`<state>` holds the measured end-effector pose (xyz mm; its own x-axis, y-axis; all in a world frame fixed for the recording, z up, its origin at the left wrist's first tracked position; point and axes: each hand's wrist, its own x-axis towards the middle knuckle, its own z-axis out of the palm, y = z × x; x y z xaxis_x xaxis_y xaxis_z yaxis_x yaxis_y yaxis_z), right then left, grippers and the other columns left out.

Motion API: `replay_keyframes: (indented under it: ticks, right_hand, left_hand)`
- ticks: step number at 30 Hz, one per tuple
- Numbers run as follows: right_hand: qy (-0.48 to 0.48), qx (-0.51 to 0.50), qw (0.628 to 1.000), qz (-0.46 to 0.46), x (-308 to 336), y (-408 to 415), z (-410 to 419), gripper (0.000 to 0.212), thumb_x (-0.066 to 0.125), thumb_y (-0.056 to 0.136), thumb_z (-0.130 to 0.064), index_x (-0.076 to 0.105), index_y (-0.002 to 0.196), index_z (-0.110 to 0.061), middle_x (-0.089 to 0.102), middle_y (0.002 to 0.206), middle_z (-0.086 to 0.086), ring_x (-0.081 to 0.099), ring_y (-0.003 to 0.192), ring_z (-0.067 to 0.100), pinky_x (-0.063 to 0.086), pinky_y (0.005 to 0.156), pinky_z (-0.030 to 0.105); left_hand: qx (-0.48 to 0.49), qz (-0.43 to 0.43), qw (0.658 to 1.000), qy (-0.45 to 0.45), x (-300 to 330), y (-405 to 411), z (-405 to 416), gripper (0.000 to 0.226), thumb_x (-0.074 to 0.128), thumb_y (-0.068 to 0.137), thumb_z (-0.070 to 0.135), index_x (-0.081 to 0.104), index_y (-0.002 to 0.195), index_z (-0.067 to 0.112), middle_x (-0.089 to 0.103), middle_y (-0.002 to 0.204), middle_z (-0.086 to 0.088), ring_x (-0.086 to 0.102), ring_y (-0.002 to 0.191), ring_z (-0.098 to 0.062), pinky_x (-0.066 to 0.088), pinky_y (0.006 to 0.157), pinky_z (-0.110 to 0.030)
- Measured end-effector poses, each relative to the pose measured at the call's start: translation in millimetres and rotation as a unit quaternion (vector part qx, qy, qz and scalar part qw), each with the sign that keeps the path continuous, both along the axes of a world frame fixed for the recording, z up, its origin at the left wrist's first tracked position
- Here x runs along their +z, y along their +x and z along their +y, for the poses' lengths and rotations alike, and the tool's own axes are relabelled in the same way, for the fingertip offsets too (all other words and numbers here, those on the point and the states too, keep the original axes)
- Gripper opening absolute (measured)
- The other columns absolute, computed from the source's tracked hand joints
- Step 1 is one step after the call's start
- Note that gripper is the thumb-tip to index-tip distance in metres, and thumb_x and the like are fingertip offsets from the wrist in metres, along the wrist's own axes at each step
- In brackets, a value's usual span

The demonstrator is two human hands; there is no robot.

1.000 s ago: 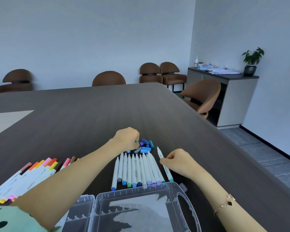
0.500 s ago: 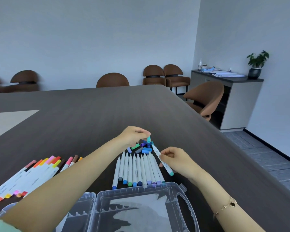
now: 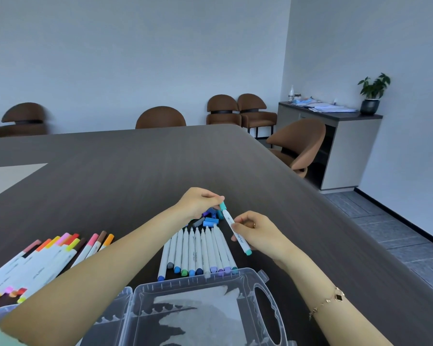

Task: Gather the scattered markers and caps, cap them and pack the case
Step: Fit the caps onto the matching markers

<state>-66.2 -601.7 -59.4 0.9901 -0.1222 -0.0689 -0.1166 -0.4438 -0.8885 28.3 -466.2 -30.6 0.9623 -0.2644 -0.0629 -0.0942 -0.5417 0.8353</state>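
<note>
- As I stand by the dark table [image 3: 160, 158] and read across from the left, taking the clear plastic marker case [image 3: 200, 310] at the near edge as my landmark, a fan of capped warm-coloured markers [image 3: 50, 258] lies to the case's left.
- Just beyond the case's far rim lies a row of white markers [image 3: 198, 250], blue, green and purple ends toward the case, bare tips pointing away.
- Past that row sits a small heap of loose blue and purple caps [image 3: 210, 218].
- Above the heap, the left hand [image 3: 198, 203] pinches a teal cap [image 3: 222, 205] between fingertips, set on the far tip of a teal marker [image 3: 235, 232]; whether it is fully seated I cannot tell.
- The right hand [image 3: 258, 233], beyond the case's right far corner, grips that marker at mid-barrel, fingers curled round it.
- The marker's long axis slants from the left hand, farther from the case, down toward the right; pressing the cap home, I judge, means pushing the hands together along that line.
</note>
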Motion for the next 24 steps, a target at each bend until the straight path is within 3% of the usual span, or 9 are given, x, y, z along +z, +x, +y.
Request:
replay_keyframes:
  ticks: [3, 6, 10, 12, 13, 16, 18, 20, 24]
  right_hand:
    - [0.003, -0.003, 1.000, 0.006, 0.6, -0.7, 1.3, 0.018, 0.050, 0.097, -0.028, 0.059, 0.110, -0.019, 0.068, 0.083, -0.007, 0.061, 0.074, 0.007, 0.049, 0.064, 0.017]
    - [0.044, 0.006, 0.999, 0.023, 3.0, -4.8, 2.4, 0.023, 0.046, 0.099, -0.028, 0.063, 0.110, -0.017, 0.066, 0.085, -0.001, 0.054, 0.064, 0.006, 0.040, 0.052, 0.012]
    - [0.070, -0.016, 0.997, 0.028, 3.4, -4.7, 2.2, 0.026, 0.047, 0.099, -0.028, 0.067, 0.108, -0.015, 0.059, 0.081, -0.002, 0.050, 0.064, 0.007, 0.037, 0.055, 0.013]
    - [0.062, -0.021, 0.998, 0.021, 3.1, -3.8, -0.9, 0.027, 0.047, 0.099, -0.028, 0.068, 0.107, -0.014, 0.058, 0.078, -0.001, 0.048, 0.065, 0.008, 0.037, 0.057, 0.015]
    - [0.061, -0.022, 0.998, 0.020, 3.3, -4.1, -2.0, 0.027, 0.046, 0.099, -0.028, 0.068, 0.106, -0.014, 0.058, 0.076, 0.000, 0.047, 0.065, 0.009, 0.037, 0.057, 0.016]
    - [0.075, -0.037, 0.996, 0.024, 3.7, -3.9, -2.2, 0.024, 0.047, 0.099, -0.027, 0.068, 0.102, -0.014, 0.059, 0.076, 0.001, 0.050, 0.065, 0.010, 0.038, 0.057, 0.016]
    - [0.030, -0.054, 0.998, 0.015, 1.4, -1.1, -2.2, 0.023, 0.050, 0.097, -0.027, 0.068, 0.102, -0.013, 0.061, 0.077, -0.002, 0.054, 0.067, 0.010, 0.039, 0.057, 0.014]
    - [-0.077, -0.057, 0.995, 0.004, -3.0, 1.5, -5.0, 0.022, 0.056, 0.094, -0.028, 0.069, 0.100, -0.011, 0.065, 0.079, -0.003, 0.058, 0.067, 0.008, 0.041, 0.055, 0.014]
    - [-0.209, -0.054, 0.976, 0.028, -9.4, -1.0, -6.3, 0.016, 0.060, 0.090, -0.026, 0.059, 0.099, -0.012, 0.059, 0.090, -0.001, 0.052, 0.066, 0.006, 0.037, 0.050, 0.014]
  left_hand:
    - [-0.013, 0.002, 1.000, 0.002, -1.9, -3.4, -1.9, 0.025, 0.059, 0.092, 0.025, 0.066, 0.111, 0.009, 0.067, 0.109, -0.007, 0.057, 0.076, -0.008, 0.049, 0.063, -0.017]
    - [-0.028, 0.034, 0.999, -0.019, -3.5, -8.5, -2.2, 0.024, 0.059, 0.092, 0.026, 0.065, 0.109, 0.010, 0.066, 0.100, -0.002, 0.046, 0.054, -0.005, 0.053, 0.083, -0.027]
    - [-0.030, 0.066, 0.996, -0.059, -3.4, -6.1, -1.1, 0.022, 0.063, 0.089, 0.024, 0.067, 0.105, 0.010, 0.067, 0.092, 0.000, 0.050, 0.056, -0.005, 0.054, 0.079, -0.024]
    - [-0.018, 0.092, 0.991, -0.090, -4.9, -4.3, -1.9, 0.021, 0.064, 0.088, 0.022, 0.068, 0.104, 0.008, 0.070, 0.096, -0.005, 0.038, 0.046, -0.006, 0.052, 0.058, -0.015]
    - [-0.013, 0.095, 0.991, -0.097, -7.7, -3.1, -3.5, 0.022, 0.066, 0.087, 0.022, 0.069, 0.104, 0.008, 0.070, 0.095, -0.007, 0.034, 0.044, -0.007, 0.044, 0.047, -0.012]
    - [-0.018, 0.097, 0.990, -0.099, -15.0, -1.6, -9.1, 0.023, 0.066, 0.087, 0.022, 0.069, 0.105, 0.007, 0.070, 0.090, -0.005, 0.034, 0.046, -0.007, 0.034, 0.045, -0.014]
    - [-0.048, 0.069, 0.995, -0.050, -14.0, 2.5, -7.1, 0.024, 0.064, 0.089, 0.024, 0.069, 0.108, 0.010, 0.069, 0.090, 0.001, 0.044, 0.054, -0.006, 0.039, 0.053, -0.014]
    - [-0.094, 0.002, 0.994, 0.050, -9.5, 10.4, 1.1, 0.022, 0.059, 0.092, 0.026, 0.068, 0.111, 0.016, 0.068, 0.102, 0.006, 0.055, 0.073, -0.005, 0.045, 0.068, -0.017]
    - [-0.071, -0.092, 0.982, 0.150, 1.0, 28.1, 27.1, 0.021, 0.058, 0.093, 0.020, 0.069, 0.110, 0.015, 0.065, 0.118, 0.002, 0.057, 0.111, -0.013, 0.039, 0.090, -0.023]
